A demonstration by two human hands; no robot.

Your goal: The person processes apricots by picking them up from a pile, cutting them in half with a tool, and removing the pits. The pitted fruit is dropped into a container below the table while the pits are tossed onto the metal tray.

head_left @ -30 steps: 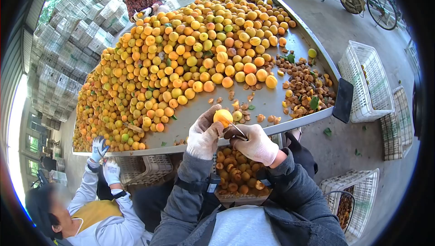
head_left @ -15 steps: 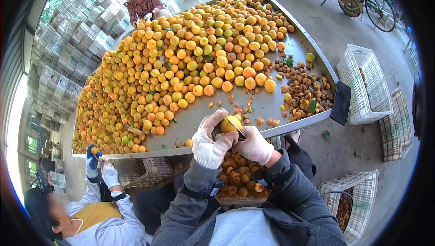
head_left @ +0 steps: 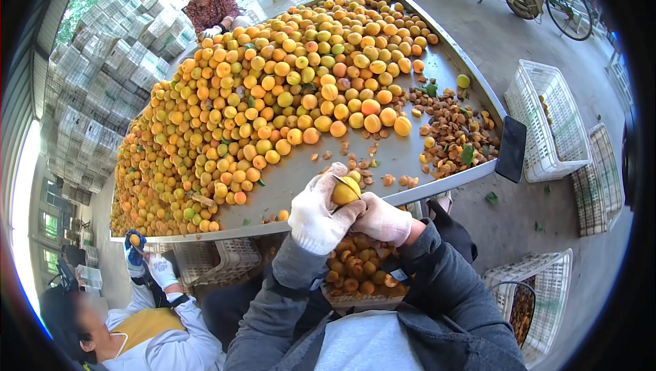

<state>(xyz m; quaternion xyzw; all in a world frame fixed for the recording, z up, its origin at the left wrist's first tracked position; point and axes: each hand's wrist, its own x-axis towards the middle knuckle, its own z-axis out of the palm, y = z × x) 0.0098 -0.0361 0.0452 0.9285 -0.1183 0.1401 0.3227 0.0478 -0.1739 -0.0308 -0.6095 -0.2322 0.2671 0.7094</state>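
Note:
My left hand [head_left: 320,214], in a pale work glove, is wrapped round a yellow apricot [head_left: 346,191] that shows a cut line. Against the fruit's right side, my gloved right hand [head_left: 384,218] is closed round something, mostly hidden; a knife blade showed there a moment earlier. Both hands are over the near edge of a metal table [head_left: 273,197] heaped with apricots [head_left: 273,84]. Below them stands a container of split apricots [head_left: 362,265]. Pits and scraps [head_left: 458,132] lie in a pile at the table's right.
A phone [head_left: 511,149] sits at the table's right corner. White crates [head_left: 550,125] stand on the floor at right. A co-worker [head_left: 157,323] at lower left holds an apricot; another person [head_left: 210,5] is across the table. Stacked crates [head_left: 102,91] rise at left.
The apricot has turned in my left hand, and the blade seen across it before is now hardly visible. The view has shifted slightly.

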